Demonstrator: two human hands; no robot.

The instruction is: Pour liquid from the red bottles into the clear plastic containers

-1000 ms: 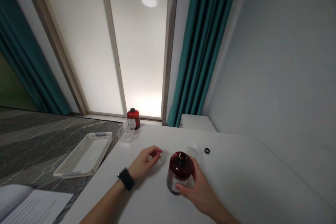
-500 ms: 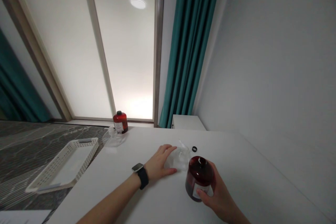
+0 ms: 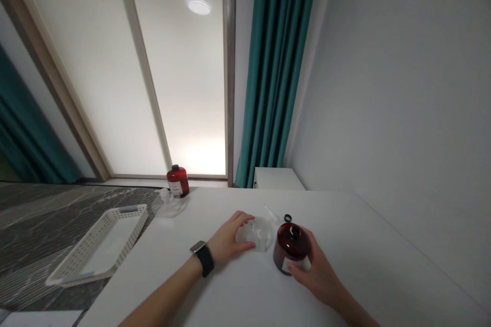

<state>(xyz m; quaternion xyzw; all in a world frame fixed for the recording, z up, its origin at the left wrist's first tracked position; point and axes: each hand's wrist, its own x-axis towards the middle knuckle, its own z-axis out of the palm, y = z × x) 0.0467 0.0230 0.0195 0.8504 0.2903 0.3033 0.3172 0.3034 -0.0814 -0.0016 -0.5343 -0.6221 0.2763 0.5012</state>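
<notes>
the right hand is wrapped around the right side of a dark red-brown bottle, thumb across the front by its white label, fingers behind; the bottle sits just left of the palm, its narrow neck uncapped. the left hand has its thumb and fingers parted around the left end of a clear plastic piece; whether it grips cannot be told. that piece lies between hand and bottle. a black ring shows just beyond the bottle.
</notes>
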